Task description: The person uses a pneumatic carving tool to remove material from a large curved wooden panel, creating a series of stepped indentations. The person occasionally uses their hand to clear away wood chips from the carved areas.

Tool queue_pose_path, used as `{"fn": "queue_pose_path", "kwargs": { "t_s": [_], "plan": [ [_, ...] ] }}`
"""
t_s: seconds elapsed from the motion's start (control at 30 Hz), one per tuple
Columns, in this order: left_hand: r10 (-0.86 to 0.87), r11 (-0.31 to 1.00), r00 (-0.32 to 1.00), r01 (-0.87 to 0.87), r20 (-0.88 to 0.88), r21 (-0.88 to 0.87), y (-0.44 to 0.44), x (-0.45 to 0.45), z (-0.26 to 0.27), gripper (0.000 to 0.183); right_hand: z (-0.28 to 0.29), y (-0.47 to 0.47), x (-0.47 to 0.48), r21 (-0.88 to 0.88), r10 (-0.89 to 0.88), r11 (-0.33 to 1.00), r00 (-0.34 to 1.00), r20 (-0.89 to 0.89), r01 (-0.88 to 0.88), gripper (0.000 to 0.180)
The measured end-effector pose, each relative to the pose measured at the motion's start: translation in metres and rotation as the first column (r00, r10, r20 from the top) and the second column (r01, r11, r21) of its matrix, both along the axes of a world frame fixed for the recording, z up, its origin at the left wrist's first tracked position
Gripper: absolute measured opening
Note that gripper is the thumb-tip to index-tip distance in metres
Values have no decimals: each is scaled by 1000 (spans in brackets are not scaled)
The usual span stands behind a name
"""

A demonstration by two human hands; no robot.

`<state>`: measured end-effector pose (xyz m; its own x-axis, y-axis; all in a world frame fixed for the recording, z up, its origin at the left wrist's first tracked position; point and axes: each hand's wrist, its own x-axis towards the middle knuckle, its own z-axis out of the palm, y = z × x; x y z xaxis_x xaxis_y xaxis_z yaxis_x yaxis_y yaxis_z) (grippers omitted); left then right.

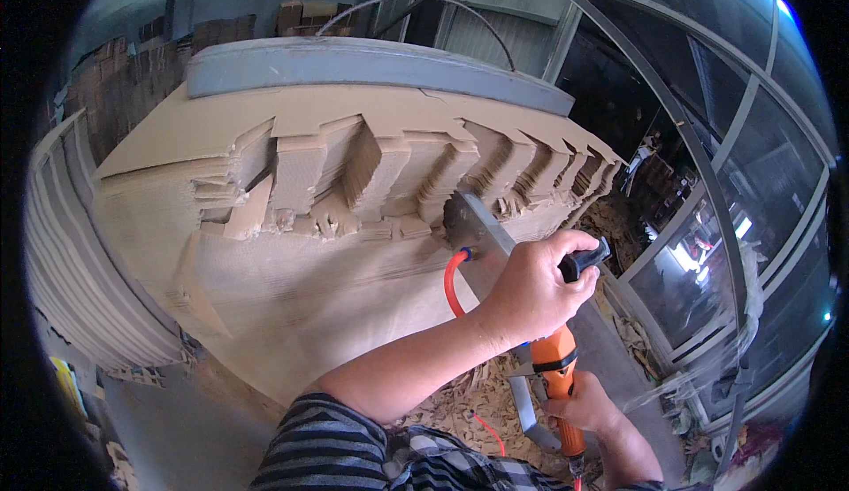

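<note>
My left hand (540,288) is closed around the black side handle (584,261) of an orange power tool (554,355), probably air-driven. Lower down, my right hand (584,401) grips the tool's orange body. A flat grey metal housing (487,225) reaches forward from it, and its dark end presses against a cut notch. That notch is in a tall stack of die-cut corrugated cardboard sheets (318,298). Zigzag recesses run along the stack's top edge, with torn cardboard pieces (249,212) hanging in some. A red hose (452,282) joins the housing. The working tip is partly hidden inside the recess.
A grey metal beam (378,66) with a curved rod handle lies across the stack's top. Cardboard scraps (457,405) cover the floor by my body. Another cardboard stack (99,259) stands left. At right are a slanted metal post (703,159) and glazed frames (683,272).
</note>
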<state>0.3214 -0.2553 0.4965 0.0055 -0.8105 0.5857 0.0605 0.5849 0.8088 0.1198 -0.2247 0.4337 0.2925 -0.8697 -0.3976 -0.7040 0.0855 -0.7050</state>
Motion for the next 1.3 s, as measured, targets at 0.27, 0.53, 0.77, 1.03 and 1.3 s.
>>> {"fn": "queue_pose_path", "kwargs": {
  "t_s": [0.27, 0.53, 0.77, 1.03, 1.3],
  "plan": [
    [46, 989, 997, -37, 55, -146, 13, 11, -7, 30, -8, 18, 3, 12, -75, 997, 997, 33, 74, 22],
    [126, 917, 983, -65, 130, -393, 22, 1, -19, 34, -28, 40, -8, 14, -179, 984, 984, 22, 179, 27],
    [162, 914, 965, -69, 204, -399, 33, -18, -12, 32, -31, 48, -5, -60, -282, 954, 945, 167, 295, 24],
    [195, 903, 979, -204, -62, -379, -3, 12, -3, 27, 11, 4, 11, -217, -123, 969, 992, -6, 118, 15],
    [68, 941, 985, -117, -160, -318, -4, 30, -8, 26, 27, 12, 19, -182, -105, 980, 982, -154, 76, 27]
  ]
}}
